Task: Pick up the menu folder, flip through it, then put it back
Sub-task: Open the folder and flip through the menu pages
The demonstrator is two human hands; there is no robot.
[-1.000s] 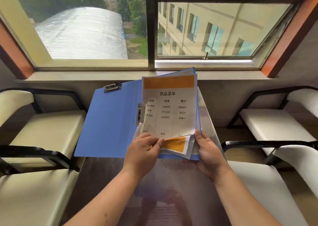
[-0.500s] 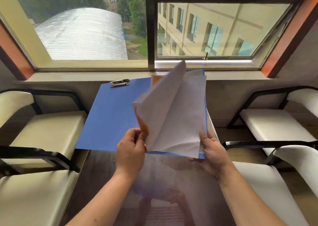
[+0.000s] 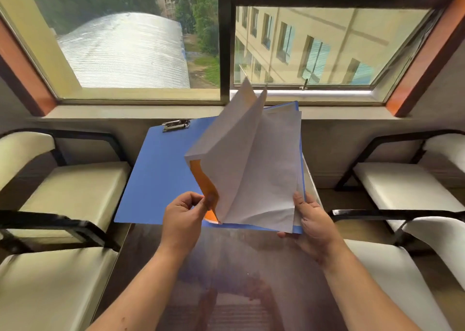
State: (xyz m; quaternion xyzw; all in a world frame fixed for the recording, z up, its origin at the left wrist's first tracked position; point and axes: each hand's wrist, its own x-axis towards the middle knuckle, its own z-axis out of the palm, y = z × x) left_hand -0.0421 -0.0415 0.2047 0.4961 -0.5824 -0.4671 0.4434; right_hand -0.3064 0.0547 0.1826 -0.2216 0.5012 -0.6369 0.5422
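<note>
The blue menu folder [image 3: 161, 174] lies open in the middle of the frame, held up above the near part of the glossy dark desk [image 3: 251, 275], its left cover spread flat toward the centre left and a silver clip [image 3: 176, 124] at that cover's top edge. From its right half a sheaf of white pages [image 3: 251, 169] stands fanned upward, their blank backs facing the camera and their top corners reaching up in front of the window sill [image 3: 125, 110]. The foremost page curls at its lower left corner, showing an orange band [image 3: 203, 182] on its other side.

The left hand [image 3: 183, 220], just below centre, is closed in a pinch on that curled lower corner, thumb and forefinger meeting on the paper. The right hand [image 3: 314, 225], at the lower right of the folder, grips the folder's bottom right corner, thumb on top of the pages' edge and fingers curled underneath. Both forearms run in from the bottom of the frame over the desk.

Cream-cushioned chairs with black frames flank the desk: two at the left [image 3: 75, 189] and two at the right [image 3: 402, 187]. Nothing lies on the visible desk surface under the folder. Across the top of the frame a wide window [image 3: 224, 41] shows a curved grey roof at the upper left and a beige building at the upper right.
</note>
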